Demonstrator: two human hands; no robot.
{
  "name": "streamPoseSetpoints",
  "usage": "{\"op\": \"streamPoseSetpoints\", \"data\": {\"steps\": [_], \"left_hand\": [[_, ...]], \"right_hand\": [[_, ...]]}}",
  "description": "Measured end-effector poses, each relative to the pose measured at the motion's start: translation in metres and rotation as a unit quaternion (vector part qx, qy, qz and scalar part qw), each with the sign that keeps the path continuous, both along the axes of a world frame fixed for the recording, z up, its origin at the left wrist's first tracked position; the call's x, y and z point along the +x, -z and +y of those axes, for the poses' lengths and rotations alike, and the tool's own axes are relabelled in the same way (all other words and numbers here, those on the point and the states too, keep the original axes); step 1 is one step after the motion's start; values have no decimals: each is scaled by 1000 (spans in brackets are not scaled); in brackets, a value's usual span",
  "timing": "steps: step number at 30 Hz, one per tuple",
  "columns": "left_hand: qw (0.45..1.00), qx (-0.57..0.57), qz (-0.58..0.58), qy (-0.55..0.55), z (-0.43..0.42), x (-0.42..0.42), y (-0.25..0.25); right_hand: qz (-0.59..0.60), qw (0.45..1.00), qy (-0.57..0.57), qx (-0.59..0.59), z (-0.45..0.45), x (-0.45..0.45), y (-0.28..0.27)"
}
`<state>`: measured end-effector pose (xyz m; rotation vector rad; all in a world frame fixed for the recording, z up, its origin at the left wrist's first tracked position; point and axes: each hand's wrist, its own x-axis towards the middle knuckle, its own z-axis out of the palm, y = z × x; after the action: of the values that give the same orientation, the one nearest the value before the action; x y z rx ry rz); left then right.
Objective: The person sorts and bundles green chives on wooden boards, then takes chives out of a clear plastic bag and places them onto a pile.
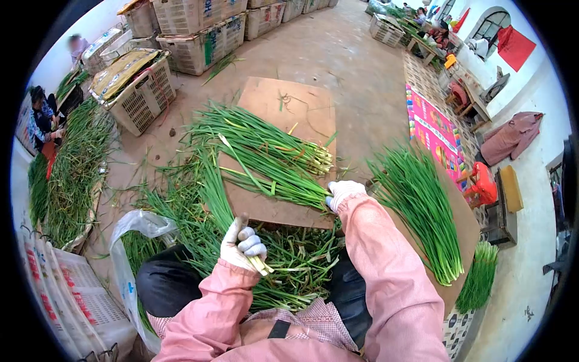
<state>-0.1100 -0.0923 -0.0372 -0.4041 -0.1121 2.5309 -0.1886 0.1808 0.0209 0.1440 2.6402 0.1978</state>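
My left hand (242,243), in a whitish glove, is closed around a small bunch of green stalks (217,193), its pale root ends sticking out below the fingers. Over the right edge of a brown board (259,208), my right hand (345,194), also gloved, has its fingers pressed together at the pale ends of long green stalks (295,192). Just above lies a thicker pile of stalks (265,136) with white ends to the right. Loose greens (295,259) lie below the board, between my knees.
A neat bundle of greens (422,211) rests on a second board at right. A plastic bag (129,241) hangs beside my left knee. Crates (142,90) stand at upper left. One person (42,120) sits at far left; others sit at upper right.
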Motion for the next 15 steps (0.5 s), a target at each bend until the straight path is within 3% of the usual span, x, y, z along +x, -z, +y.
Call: {"op": "streamPoseSetpoints", "data": {"steps": [3, 6, 7, 8, 9, 10, 11, 12, 14, 15], "left_hand": [[998, 8, 47, -38, -16, -4, -7], [997, -25, 53, -59, -21, -7, -15], [996, -65, -4, -54, -19, -5, -15], [991, -103, -64, -48, -17, -2, -14], [992, -109, -63, -19, -14, 3, -3], [984, -166, -62, -6, -7, 11, -8], [978, -197, -66, 8, 3, 18, -7], [970, -231, -70, 23, 10, 24, -2], [960, -266, -78, 43, 18, 35, 4], [956, -282, -65, 55, 20, 40, 3]], "right_hand": [[-63, 998, -14, 20, 0, -10, -5], [103, 994, 8, -24, -8, -1, -49], [207, 976, -26, -60, -3, 5, -47], [208, 976, -27, -57, 0, 14, -44], [212, 959, 29, -184, 2, 25, -38], [211, 925, 84, -306, 4, 37, -30], [96, 821, 237, -511, 9, 51, -8], [-27, 640, 373, -671, 10, 68, 12], [-92, 588, 414, -688, 5, 95, 23], [-102, 536, 409, -732, -3, 110, 24]]}}
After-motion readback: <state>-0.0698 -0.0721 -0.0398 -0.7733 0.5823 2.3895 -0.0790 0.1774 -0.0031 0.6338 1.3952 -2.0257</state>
